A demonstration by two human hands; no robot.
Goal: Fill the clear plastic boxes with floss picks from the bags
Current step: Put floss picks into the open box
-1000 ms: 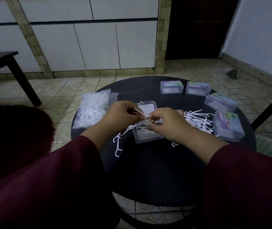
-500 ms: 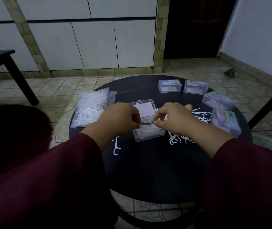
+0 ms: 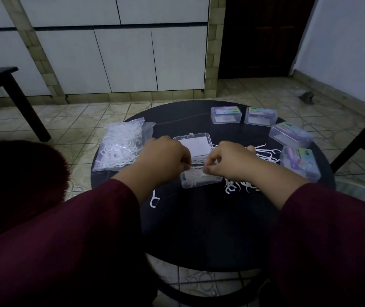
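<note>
Far L on round dark table (image 3: 199, 229): bag of floss picks (image 3: 119, 148), clear plastic, lying flat, still well stocked, part of it overhanging the table edge; a nudge from the L forearm could tip it to the floor. One stray pick (image 3: 154, 199) lies alone near the L wrist, easy to sweep off w/ the sleeve. L hand (image 3: 166, 160) fingers curled, pinching what looks like a thin bundle of picks at its tips, over the open clear box (image 3: 197, 171) at table centre; box base partly filled w/ white picks, lid hinged back behind. R hand (image 3: 228, 162) also curled, thumb and forefinger pinching the other end of the same bundle, I judge; exact contact is hard to see in the dim light. Risk: bundle goes in crooked, picks snag on the rim or spill out. Loose picks (image 3: 263, 155) scattered just R of the box, partly under the R wrist, could get dragged. Far R: four closed boxes (image 3: 298, 162) w/ coloured labels in an arc, nearest one beside the R forearm, knockable.
</note>
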